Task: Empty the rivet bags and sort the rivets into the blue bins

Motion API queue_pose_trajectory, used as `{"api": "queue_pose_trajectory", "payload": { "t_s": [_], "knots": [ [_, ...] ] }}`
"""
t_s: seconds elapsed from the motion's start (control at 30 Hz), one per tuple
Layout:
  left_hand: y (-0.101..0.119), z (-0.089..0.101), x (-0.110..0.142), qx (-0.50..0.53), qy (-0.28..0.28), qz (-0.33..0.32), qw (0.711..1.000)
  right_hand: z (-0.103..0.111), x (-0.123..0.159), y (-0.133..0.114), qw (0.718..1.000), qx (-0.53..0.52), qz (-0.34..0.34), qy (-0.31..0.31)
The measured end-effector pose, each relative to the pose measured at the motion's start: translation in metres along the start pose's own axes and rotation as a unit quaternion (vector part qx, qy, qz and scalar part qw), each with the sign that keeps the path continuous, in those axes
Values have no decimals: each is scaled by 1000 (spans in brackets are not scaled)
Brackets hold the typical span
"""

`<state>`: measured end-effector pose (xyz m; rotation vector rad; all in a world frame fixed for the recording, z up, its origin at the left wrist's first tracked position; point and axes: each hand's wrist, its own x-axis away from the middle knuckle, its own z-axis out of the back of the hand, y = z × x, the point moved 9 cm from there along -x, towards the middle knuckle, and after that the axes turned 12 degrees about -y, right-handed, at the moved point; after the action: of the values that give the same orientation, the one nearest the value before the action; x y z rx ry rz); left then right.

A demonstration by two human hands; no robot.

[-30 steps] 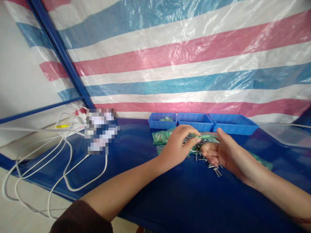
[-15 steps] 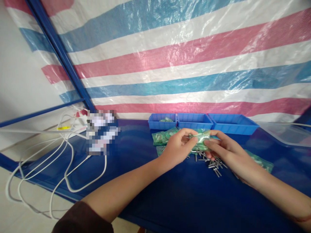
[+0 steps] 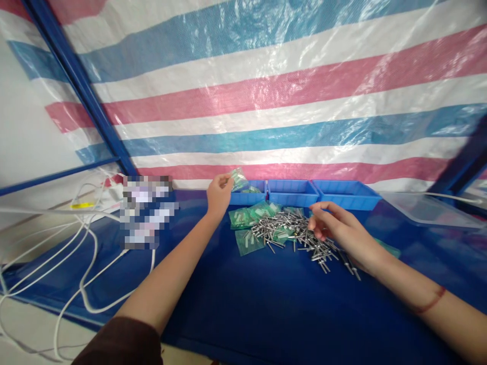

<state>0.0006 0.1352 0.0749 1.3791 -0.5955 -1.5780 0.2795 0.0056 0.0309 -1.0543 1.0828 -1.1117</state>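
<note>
My left hand point(image 3: 220, 195) pinches a small green-tinted clear plastic bag point(image 3: 239, 178) and holds it above the left blue bin point(image 3: 247, 198). Loosely bent and apart, the fingers of my right hand point(image 3: 335, 225) hover by the right side of a heap of silver metal pins that look like rivets point(image 3: 289, 225); I see nothing in them. More green bags point(image 3: 249, 242) with small pieces inside lie along the heap's left side. Part of one bag point(image 3: 387, 248) shows beyond my right wrist.
Two more blue bins point(image 3: 292, 195) stand in the row at the back. A clear plastic tray point(image 3: 426, 210) lies at the right. White cables point(image 3: 87, 284) and a blurred-out patch point(image 3: 146, 210) are at the left. A striped plastic sheet point(image 3: 266, 101) hangs behind the blue table point(image 3: 243, 309).
Both hands held the green bag over the heap before. My right hand has let go, and my left hand has carried the bag leftward and back to the left bin.
</note>
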Motion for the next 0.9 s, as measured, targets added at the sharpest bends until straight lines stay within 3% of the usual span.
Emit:
{"api": "queue_pose_trajectory", "payload": {
  "t_s": [0.1,0.2,0.3,0.4,0.47,0.57,0.7,0.77,0.9],
  "knots": [
    [-8,-4,-5,-26,-16,4,1000,-1,0,-2,1000,9,5,-1],
    [-9,-22,-3,-138,-89,15,986,-2,0,-3,1000,22,6,-4],
    [-7,-31,10,-309,-134,46,940,-3,0,-3,999,39,6,-7],
    [16,-28,23,-416,-134,2,899,-4,0,-6,998,63,15,-12],
    [26,-37,31,-438,-220,-27,871,-5,1,-9,997,79,20,-15],
    [24,-44,41,-459,-335,-8,823,-8,3,-12,995,100,20,-23],
    [11,-52,51,-481,-423,15,768,-14,3,-13,992,117,20,-35],
    [6,-53,52,-473,-441,20,762,-15,3,-12,991,122,25,-40],
    [11,-49,44,-445,-430,-8,786,-17,2,-10,988,138,37,-51]
  ]
}}
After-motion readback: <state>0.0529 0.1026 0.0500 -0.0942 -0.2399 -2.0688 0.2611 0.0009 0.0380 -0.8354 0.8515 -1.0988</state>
